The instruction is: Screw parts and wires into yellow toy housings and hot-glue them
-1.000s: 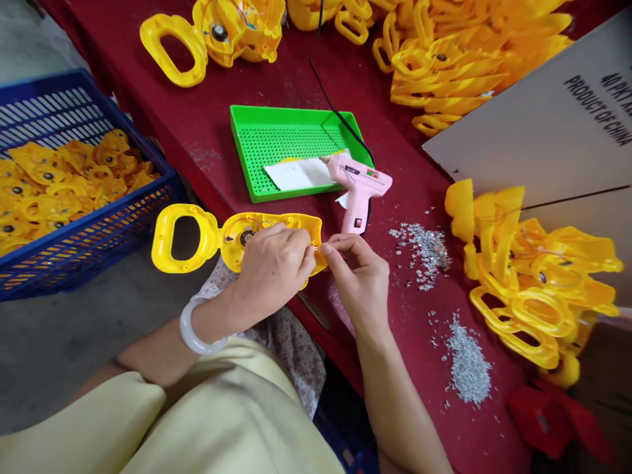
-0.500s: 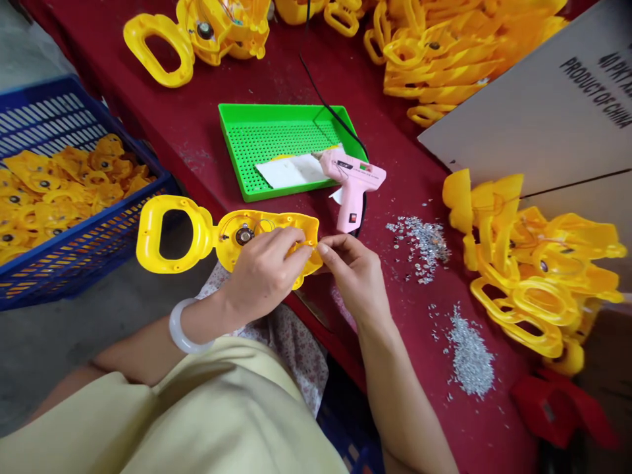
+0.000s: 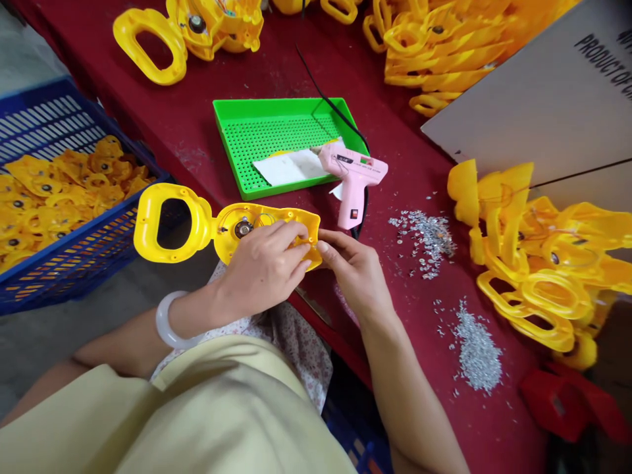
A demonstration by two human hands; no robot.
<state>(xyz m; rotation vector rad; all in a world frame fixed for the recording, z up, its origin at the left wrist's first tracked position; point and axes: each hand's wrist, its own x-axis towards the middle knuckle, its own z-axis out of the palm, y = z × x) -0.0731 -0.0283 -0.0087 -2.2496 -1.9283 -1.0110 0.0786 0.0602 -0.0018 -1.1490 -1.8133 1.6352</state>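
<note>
A yellow plastic toy shell [image 3: 201, 222], with an oval handle ring at its left end, lies open side up in front of me. A round speaker [image 3: 243, 228] and thin wires sit inside it. My left hand [image 3: 266, 266] reaches over the shell, its curled fingers pressed into the right part of the cavity; the fingertips are partly hidden. At the right end, my right hand [image 3: 351, 266] pinches the shell's edge between thumb and fingers. Whether either hand also holds something small cannot be made out.
Beyond the shell are a green perforated tray [image 3: 230, 141] and a pink glue gun [image 3: 353, 181] with a black cord. Metal washers [image 3: 427, 240] and screws [image 3: 478, 352] lie right. More yellow shells [image 3: 548, 276] are stacked by a cardboard box [image 3: 533, 118]; a blue crate [image 3: 93, 240] holds others.
My left fingers have shifted slightly within the right part of the shell. The right hand keeps its place at the shell's end. The view has moved a little.
</note>
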